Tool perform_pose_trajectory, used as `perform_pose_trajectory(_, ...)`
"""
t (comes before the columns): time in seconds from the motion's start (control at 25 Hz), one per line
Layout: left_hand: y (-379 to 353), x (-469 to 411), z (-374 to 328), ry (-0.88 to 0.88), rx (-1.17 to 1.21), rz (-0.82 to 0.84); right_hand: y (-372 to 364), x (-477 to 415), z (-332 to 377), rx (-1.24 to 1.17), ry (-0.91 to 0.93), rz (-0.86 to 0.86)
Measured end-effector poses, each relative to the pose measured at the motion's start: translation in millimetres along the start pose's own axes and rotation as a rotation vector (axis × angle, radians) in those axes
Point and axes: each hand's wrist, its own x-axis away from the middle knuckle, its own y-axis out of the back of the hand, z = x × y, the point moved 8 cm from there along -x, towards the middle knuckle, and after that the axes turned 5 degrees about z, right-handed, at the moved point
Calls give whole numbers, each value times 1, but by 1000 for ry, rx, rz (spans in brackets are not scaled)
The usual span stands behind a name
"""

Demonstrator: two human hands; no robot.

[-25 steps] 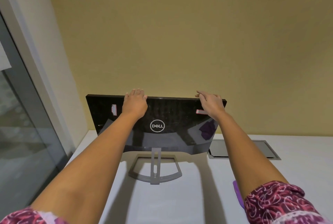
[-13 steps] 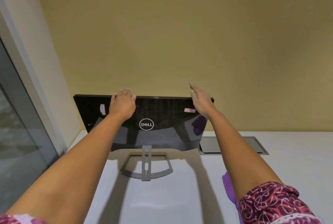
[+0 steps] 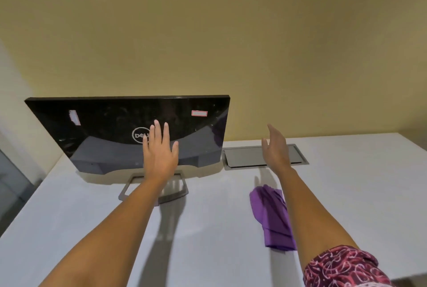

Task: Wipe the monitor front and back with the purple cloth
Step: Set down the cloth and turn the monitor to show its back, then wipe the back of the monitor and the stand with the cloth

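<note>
The monitor [image 3: 104,125] stands on the white, matte worktop [image 3: 208,229] with its back to the camera. The back is a wide, glossy black panel that mirrors the room, and its lower part steps out into a thicker band. A round silver logo [image 3: 138,135] sits at the middle of the panel. A torn pale sticker [image 3: 74,117] is near the monitor's upper left corner and a small red-edged rectangular label [image 3: 199,113] is near its upper right corner. Under the monitor, a grey metal stand [image 3: 124,188] forms an open, rounded frame flat on the worktop.

The left hand [image 3: 160,155] is wide open in front of the monitor's back, with straight, slightly spread fingers that overlap the right edge of the logo. It holds nothing, and I cannot tell whether it touches the panel. The right hand [image 3: 276,145] is just right of the monitor, seen edge-on. Its fingers are straight and point upward, it is empty, and it hangs above a flat grey rectangular hatch [image 3: 245,156] set flush in the worktop beside the monitor.

The purple cloth [image 3: 271,215] lies loosely folded in soft creases on the worktop. It is right of the monitor's stand and nearer the camera, partly under the right forearm, and neither hand touches it. A maroon sleeve [image 3: 339,268] with a pale swirl pattern covers the right upper arm. A plain yellow wall [image 3: 231,44] rises behind the monitor.
</note>
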Motion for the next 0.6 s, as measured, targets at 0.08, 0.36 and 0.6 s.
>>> perform_pose_trajectory(0.08, -38, 19, -22, -9, -1, 129, -12, 19, -46, 63, -107, 99)
perform_pose_trajectory(0.36, -162, 96, -71, -33, 57, 625, -62, 96, -149, 196, -405, 469)
perform_pose_trajectory(0.6, -222, 143, -80, 9, 105, 941, -102, 136, -180, 256, -504, 617)
